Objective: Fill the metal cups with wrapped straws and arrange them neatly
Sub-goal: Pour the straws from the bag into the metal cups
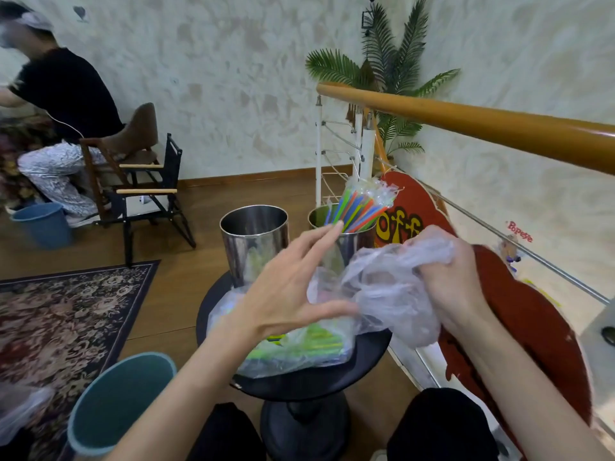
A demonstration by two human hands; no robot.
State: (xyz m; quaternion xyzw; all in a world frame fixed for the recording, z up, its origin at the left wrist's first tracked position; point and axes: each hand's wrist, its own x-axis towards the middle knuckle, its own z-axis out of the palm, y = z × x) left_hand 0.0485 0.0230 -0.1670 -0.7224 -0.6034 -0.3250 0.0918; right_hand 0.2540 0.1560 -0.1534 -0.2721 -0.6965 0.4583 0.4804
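left cup (pixel 254 241) empty at tabletop (pixel 299 377) rear, awaiting straws | left hand (pixel 286 291) released, fingers spread toward bag | straw pack (pixel 299 344) flat near front | right cup (pixel 346 241) packed with straws (pixel 357 207) | right hand (pixel 446 281) clenching crumpled bag (pixel 376 281), likely waste

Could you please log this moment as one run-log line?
right hand: grips crumpled plastic bag | left hand: open, beside bag | right cup: straws in | left cup: looks empty
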